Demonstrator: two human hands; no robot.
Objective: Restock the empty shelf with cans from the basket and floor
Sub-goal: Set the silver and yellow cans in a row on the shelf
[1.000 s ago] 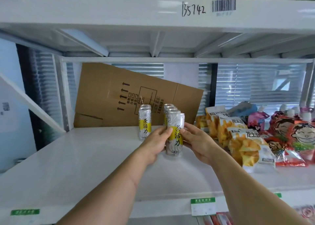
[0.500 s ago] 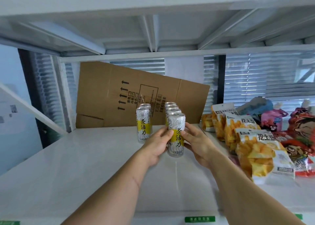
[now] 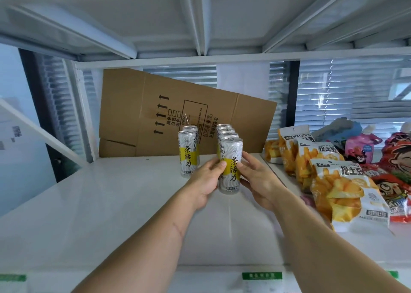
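Note:
A tall silver can with a yellow band (image 3: 231, 157) stands upright on the white shelf (image 3: 93, 203), at the front of a row of like cans (image 3: 225, 132). My left hand (image 3: 206, 181) grips its left side and my right hand (image 3: 258, 179) grips its right side. A second row of two cans (image 3: 188, 153) stands just to the left. The basket and floor are out of view.
A flattened cardboard box (image 3: 155, 115) leans against the back of the shelf behind the cans. Yellow snack bags (image 3: 342, 188) and red pouches (image 3: 395, 177) fill the shelf's right part. The upper shelf's underside (image 3: 200, 21) hangs close overhead. Price tags (image 3: 262, 276) line the front edge.
The view has tilted down and come closer to the shelf. Both hands stay on the front can, which stays standing at the front of the right row.

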